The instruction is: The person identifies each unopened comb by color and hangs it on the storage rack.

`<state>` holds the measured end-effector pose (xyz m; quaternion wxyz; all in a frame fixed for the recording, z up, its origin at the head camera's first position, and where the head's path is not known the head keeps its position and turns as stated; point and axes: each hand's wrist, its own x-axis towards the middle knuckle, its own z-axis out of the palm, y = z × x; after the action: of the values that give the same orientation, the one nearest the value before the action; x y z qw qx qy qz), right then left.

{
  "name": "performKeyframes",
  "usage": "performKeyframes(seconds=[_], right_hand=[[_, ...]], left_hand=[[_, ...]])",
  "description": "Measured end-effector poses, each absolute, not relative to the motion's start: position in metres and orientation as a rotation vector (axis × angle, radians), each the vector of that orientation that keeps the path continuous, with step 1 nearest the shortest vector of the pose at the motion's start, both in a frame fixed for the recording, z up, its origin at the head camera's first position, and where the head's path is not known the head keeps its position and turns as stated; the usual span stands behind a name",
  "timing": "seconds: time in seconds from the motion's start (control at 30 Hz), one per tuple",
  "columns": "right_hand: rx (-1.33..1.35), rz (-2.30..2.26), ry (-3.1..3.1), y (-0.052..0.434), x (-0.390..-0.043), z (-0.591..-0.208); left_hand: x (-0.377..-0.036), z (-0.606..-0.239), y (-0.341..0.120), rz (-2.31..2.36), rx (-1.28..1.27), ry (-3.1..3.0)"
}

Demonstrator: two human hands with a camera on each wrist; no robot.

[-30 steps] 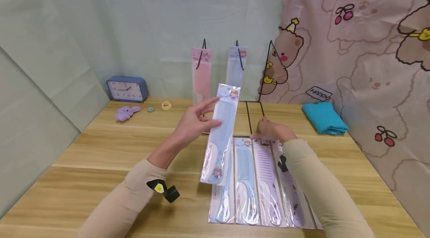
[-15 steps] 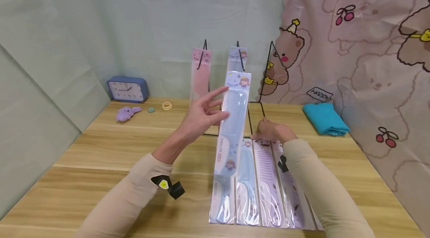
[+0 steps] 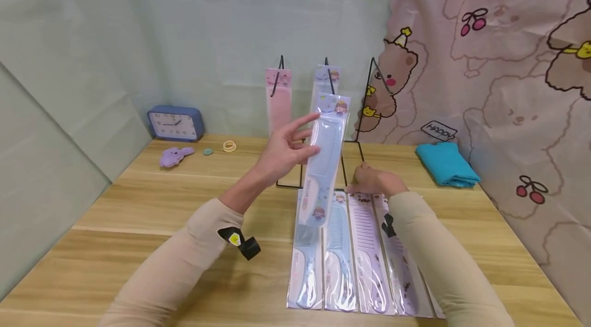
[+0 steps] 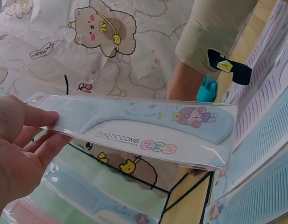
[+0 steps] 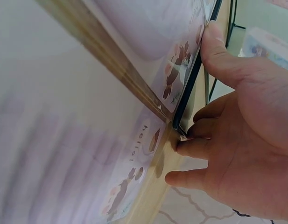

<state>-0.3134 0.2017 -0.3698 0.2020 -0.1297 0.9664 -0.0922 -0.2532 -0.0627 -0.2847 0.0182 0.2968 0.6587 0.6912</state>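
Blue clock, purple plush, folded teal cloth.

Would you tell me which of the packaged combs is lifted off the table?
The blue comb gripped by the left hand; the rest lie on the table or hang on the rack.

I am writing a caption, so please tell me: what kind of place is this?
Probably a small staged tabletop set, not a real shop: cloth backdrops hang behind a wooden table, and packaged combs lie before a wire rack.

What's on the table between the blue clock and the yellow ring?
In the head view, a purple plush toy and a small teal ring lie between the blue clock and the yellow ring.
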Motion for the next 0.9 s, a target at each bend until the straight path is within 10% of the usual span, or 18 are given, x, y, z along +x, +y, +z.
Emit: performKeyframes(seconds=[0.9], right_hand=[[-0.381,-0.160,2.695,0.201,-0.310,-0.373]], left_hand=[[-0.283,-0.291,-0.056,2.252,0.748,2.184]])
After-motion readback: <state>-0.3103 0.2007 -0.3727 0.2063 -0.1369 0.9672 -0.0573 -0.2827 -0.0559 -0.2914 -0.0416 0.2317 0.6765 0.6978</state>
